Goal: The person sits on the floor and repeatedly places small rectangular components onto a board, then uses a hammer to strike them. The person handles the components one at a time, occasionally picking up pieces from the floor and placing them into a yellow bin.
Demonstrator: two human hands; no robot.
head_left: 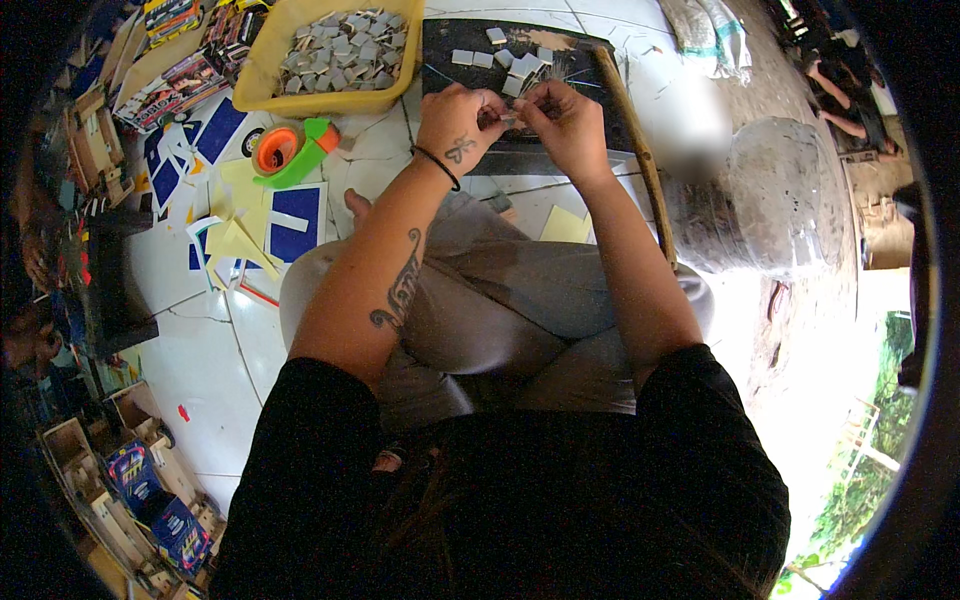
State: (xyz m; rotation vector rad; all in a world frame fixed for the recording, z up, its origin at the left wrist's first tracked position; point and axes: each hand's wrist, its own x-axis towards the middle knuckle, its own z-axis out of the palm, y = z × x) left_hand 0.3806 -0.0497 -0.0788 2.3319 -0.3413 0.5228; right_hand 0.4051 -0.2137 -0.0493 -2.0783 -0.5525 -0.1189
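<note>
My left hand (458,122) and my right hand (568,122) meet over a black board (450,95), fingertips pinched close together. Between them shows a small greyish piece (508,116), mostly covered by the fingers. My left hand pinches it; whatever the right fingertips grip is too small to make out. Just beyond the hands, several small grey square blocks (483,59) with pale sides lie on the board. Thin wire-like pins (562,76) are scattered beside them, near my right hand. A yellow basin (330,103) full of similar blocks stands beyond my left hand.
A wooden stick (640,140) leans along the board's right edge. At left lie a green-and-orange tape dispenser (300,155), blue and yellow paper scraps (240,235) and wooden toy trucks (150,490). A white sack (708,38) lies far right. Other people's limbs show at both sides.
</note>
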